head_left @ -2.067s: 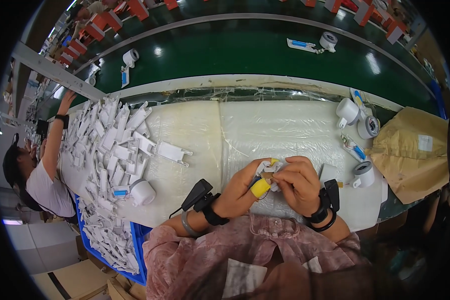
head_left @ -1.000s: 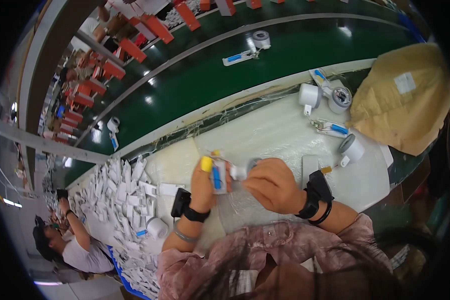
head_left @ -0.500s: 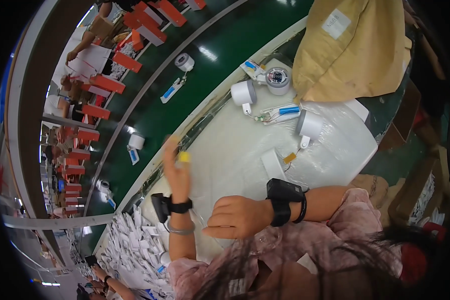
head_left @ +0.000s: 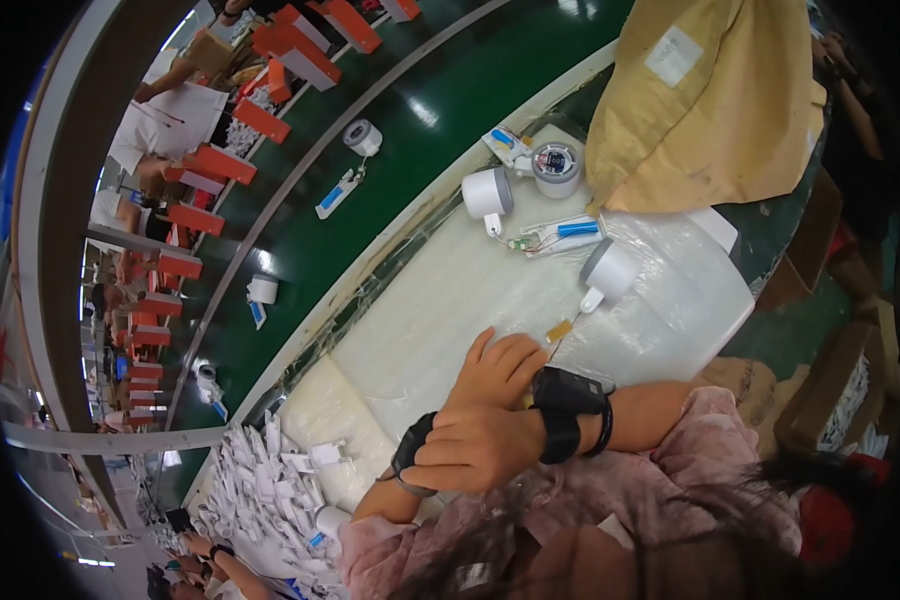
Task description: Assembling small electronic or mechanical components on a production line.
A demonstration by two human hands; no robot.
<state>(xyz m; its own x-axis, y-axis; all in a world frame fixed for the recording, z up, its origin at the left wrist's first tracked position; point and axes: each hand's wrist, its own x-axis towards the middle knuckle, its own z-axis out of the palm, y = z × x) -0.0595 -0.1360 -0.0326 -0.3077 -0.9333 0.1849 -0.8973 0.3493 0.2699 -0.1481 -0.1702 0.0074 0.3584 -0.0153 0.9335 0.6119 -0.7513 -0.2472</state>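
My left hand [head_left: 497, 372] reaches across in front of my right hand, its fingers bent together beside the right wrist; what they hold is hidden. My right hand [head_left: 477, 447] is closed, knuckles up, overlapping the left wrist; its palm is hidden. Just beyond the left fingertips lies a small yellow board [head_left: 558, 330]. A thin wire runs from it towards my hands, and another joins it to a white lamp head with a grey rim [head_left: 611, 272], tilted on the plastic-wrapped pad [head_left: 450, 290].
Two more lamp heads [head_left: 487, 192] [head_left: 556, 168] and an open casing with a blue battery [head_left: 575, 230] lie farther off. Brown paper [head_left: 700, 120] covers the far right. White casings [head_left: 265, 490] are heaped at left. Lamp assemblies lie on a green conveyor [head_left: 300, 240]; people work beyond.
My left hand has swung from the left over to my right wrist. The white casing there is no longer visible. The yellow board has shifted nearer and the lamp head has tipped.
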